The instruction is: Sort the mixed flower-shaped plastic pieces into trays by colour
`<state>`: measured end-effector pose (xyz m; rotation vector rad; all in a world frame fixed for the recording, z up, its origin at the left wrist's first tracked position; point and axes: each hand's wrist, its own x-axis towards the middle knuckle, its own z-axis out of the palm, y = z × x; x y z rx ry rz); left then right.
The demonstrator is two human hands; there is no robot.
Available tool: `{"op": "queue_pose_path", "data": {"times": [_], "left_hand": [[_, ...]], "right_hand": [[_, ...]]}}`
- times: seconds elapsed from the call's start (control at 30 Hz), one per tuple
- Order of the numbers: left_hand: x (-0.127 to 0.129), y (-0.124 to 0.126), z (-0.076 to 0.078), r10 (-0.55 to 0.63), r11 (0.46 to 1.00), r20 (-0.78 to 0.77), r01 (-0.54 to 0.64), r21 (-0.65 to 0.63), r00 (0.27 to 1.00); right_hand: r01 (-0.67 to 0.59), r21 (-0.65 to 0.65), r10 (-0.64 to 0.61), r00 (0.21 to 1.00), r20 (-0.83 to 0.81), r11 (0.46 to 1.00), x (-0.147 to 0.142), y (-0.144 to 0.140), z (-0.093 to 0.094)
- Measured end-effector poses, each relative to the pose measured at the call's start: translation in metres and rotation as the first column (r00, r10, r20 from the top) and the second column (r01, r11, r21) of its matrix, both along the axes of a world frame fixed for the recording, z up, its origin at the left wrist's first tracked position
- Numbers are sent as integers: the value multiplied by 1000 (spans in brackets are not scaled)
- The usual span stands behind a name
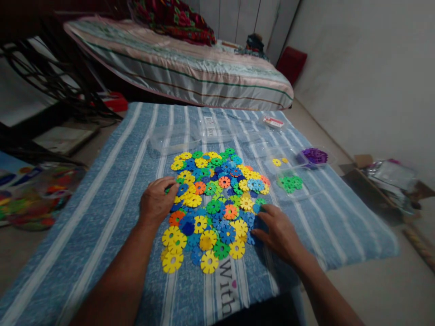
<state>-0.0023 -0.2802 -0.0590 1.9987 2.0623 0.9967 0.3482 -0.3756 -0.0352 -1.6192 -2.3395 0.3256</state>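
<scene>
At frame centre, a spread of flat, notched plastic discs [212,203] in yellow, blue, green and orange covers a striped blue cloth [112,181]; left hand [157,200] and right hand [277,228] rest loosely curled at its edges, gripping nothing visible.

A pile of discs [212,208] lies mid-frame on a cloth [112,190]; trays [299,176] sit right, a bed [176,63] above.

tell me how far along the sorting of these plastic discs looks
Early, it seems. Done: one clear tray holds purple discs, another green discs, a third a few yellow discs. In hand: the left hand and right hand rest on the edges of the mixed pile on the striped cloth. Left: most discs, blue, yellow, green and orange, remain unsorted.
</scene>
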Motion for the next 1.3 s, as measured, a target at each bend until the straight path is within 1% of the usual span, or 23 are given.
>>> {"op": "queue_pose_path", "data": {"times": [0.3, 0.57, 0.7, 0.8, 0.87, 0.93, 0.97, 1.03, 1.07, 1.1, 1.13, 1.17, 1.2, 1.23, 1.27, 1.3], "left_hand": [[-3, 2, -2, 8, 1000, 25, -8, 18, 1000], [-6, 1, -1, -21, 999, 20, 20, 30, 1000], [-7, 1, -2, -19, 999, 21, 18, 37, 1000], [-7, 1, -2, -20, 999, 21, 19, 41, 1000], [-7, 1, -2, -17, 999, 19, 17, 36, 1000], [-7, 1, -2, -17, 999, 18, 16, 34, 1000], [-7, 1, -2, -18, 999, 18, 17, 34, 1000], [-7, 1, -2, -19, 999, 18, 19, 34, 1000], [-7, 1, -2, -20, 999, 18, 19, 34, 1000], [-7, 1, -2, -21, 999, 17, 20, 33, 1000], [-8, 1, -1, -22, 999, 15, 22, 35, 1000], [-8, 1, -1, -24, 999, 13, 24, 36, 1000], [-8, 1, -1, -27, 999, 12, 26, 36, 1000], [-8, 0, -1, -29, 999, 12, 29, 35, 1000], [-8, 0, 0, -30, 999, 12, 29, 33, 999], [-7, 0, 0, -28, 999, 13, 28, 30, 1000]], "right_hand": [[26, 6, -26, 998, -66, 1000, -8, 2, -1], [27, 15, -25, 994, -108, 1000, -12, 2, -5], [25, 17, -21, 980, -199, 1000, -11, 3, -4], [-32, -28, 22, 953, -302, 999, -10, 6, 2], [-91, -66, 61, 932, -357, 994, -8, 14, 9], [-100, -55, 71, 922, -380, 993, -6, 30, 19], [-78, -24, 63, 923, -380, 997, -4, 42, 25], [7, 93, 28, 926, -377, 996, 1, 74, 39], [63, 168, 5, 925, -379, 984, 4, 92, 46], [134, 264, -22, 921, -390, 955, 7, 111, 53], [232, 362, -68, 909, -412, 903, 11, 128, 59], [326, 438, -117, 891, -439, 838, 14, 143, 64], [387, 485, -146, 875, -463, 784, 17, 154, 67], [420, 513, -158, 865, -477, 749, 18, 161, 67], [425, 524, -155, 863, -481, 738, 19, 163, 66], [402, 517, -139, 870, -473, 756, 19, 160, 62]]}}
